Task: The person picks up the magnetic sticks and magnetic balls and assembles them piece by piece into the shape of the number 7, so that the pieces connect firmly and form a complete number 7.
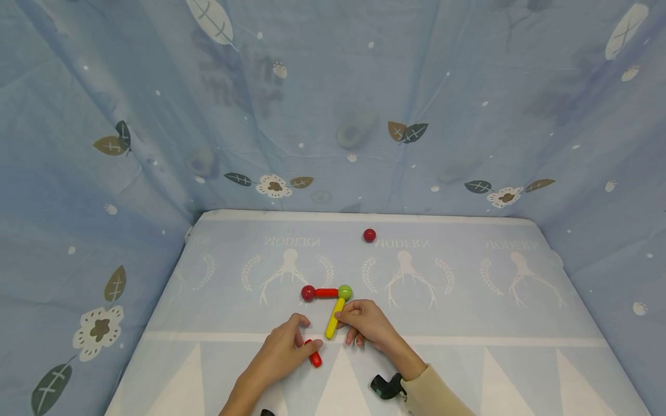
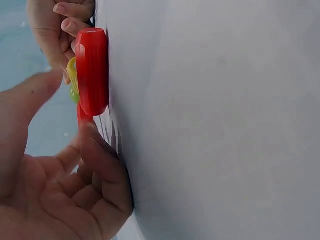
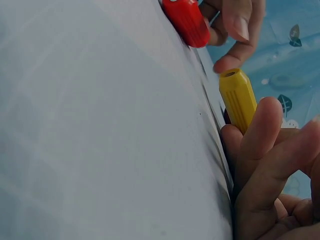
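Note:
My left hand [image 1: 283, 351] is spread around a loose red ribbed stick [image 1: 316, 360] on the table. In the left wrist view, the thumb stands apart from this red stick [image 2: 92, 72], while the fingertips are close to its far end. My right hand [image 1: 373, 325] pinches a yellow stick [image 1: 330, 328] along its side. The yellow stick's upper end meets a green ball [image 1: 345, 292]. From that ball another red stick [image 1: 326, 293] runs left to a dark red ball [image 1: 308, 293]. Fingers partly cover the yellow stick [image 3: 237, 97] in the right wrist view.
A separate dark red ball [image 1: 369, 235] lies near the table's back edge. Beside the right sleeve is a black device [image 1: 386, 387]. Blue patterned cloth [image 1: 333, 115] surrounds the table [image 1: 452, 323] at the back and sides.

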`<state>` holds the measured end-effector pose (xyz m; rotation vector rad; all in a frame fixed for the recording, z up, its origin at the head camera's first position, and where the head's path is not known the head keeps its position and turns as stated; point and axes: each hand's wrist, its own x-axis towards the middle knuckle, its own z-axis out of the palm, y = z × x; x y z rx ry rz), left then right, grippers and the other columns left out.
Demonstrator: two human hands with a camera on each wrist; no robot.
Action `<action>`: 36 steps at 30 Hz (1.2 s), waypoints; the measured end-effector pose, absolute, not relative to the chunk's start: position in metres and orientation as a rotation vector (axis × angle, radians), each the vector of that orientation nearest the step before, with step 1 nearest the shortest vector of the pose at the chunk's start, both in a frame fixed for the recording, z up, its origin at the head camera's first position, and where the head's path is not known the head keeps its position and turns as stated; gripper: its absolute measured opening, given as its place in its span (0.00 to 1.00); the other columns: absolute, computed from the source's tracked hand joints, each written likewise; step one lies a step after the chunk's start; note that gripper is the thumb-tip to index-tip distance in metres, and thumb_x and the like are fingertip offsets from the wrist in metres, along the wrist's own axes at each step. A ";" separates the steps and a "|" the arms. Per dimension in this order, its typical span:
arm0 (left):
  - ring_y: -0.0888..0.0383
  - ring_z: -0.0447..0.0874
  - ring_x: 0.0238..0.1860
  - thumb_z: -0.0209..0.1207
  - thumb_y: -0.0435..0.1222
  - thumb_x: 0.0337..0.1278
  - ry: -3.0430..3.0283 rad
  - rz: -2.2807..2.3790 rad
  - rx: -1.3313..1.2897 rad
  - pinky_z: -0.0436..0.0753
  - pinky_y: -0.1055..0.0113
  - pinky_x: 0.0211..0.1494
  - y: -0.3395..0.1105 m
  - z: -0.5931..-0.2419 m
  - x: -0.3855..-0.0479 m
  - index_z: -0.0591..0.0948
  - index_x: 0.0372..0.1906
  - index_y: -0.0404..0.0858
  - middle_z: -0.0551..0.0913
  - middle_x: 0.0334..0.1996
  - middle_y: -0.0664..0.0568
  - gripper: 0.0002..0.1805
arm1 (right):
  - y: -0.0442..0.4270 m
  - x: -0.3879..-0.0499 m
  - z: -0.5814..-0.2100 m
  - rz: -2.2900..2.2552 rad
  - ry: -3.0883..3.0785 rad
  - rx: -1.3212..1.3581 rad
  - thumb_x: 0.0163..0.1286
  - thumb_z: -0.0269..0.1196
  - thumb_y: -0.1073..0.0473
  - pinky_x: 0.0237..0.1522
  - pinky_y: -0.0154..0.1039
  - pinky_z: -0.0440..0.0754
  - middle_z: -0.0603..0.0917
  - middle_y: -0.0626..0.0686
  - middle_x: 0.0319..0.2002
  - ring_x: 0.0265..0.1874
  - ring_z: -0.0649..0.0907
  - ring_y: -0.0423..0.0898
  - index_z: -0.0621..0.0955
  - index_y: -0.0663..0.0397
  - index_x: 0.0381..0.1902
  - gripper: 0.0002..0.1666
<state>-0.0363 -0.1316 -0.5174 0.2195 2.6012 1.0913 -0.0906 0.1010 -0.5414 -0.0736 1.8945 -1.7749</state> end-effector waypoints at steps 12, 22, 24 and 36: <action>0.63 0.75 0.24 0.73 0.45 0.53 2.541 1.110 0.238 0.74 0.66 0.30 -0.130 -0.518 -0.034 0.76 0.55 0.37 0.78 0.25 0.63 0.28 | 0.101 -0.091 -0.543 -1.776 1.892 -0.073 0.71 0.66 0.55 0.12 0.30 0.72 0.87 0.58 0.30 0.11 0.79 0.42 0.79 0.67 0.38 0.17; 0.63 0.79 0.28 0.74 0.40 0.51 2.476 1.238 0.189 0.79 0.68 0.30 -0.131 -0.512 -0.034 0.83 0.42 0.35 0.80 0.27 0.59 0.17 | 0.101 -0.092 -0.544 -1.763 1.897 -0.062 0.70 0.66 0.55 0.12 0.30 0.72 0.87 0.57 0.30 0.11 0.79 0.42 0.80 0.66 0.39 0.16; 0.63 0.81 0.28 0.73 0.39 0.52 2.448 1.265 0.191 0.79 0.68 0.31 -0.132 -0.511 -0.034 0.84 0.41 0.35 0.82 0.27 0.59 0.15 | 0.101 -0.092 -0.545 -1.763 1.894 -0.059 0.70 0.66 0.55 0.12 0.30 0.72 0.87 0.57 0.30 0.11 0.79 0.42 0.80 0.66 0.39 0.16; 0.60 0.83 0.28 0.71 0.39 0.54 2.352 1.332 0.224 0.80 0.67 0.32 -0.127 -0.512 -0.037 0.86 0.38 0.37 0.84 0.28 0.57 0.10 | 0.102 -0.093 -0.546 -1.775 1.883 -0.068 0.71 0.66 0.55 0.12 0.30 0.72 0.87 0.57 0.31 0.11 0.80 0.42 0.80 0.66 0.39 0.16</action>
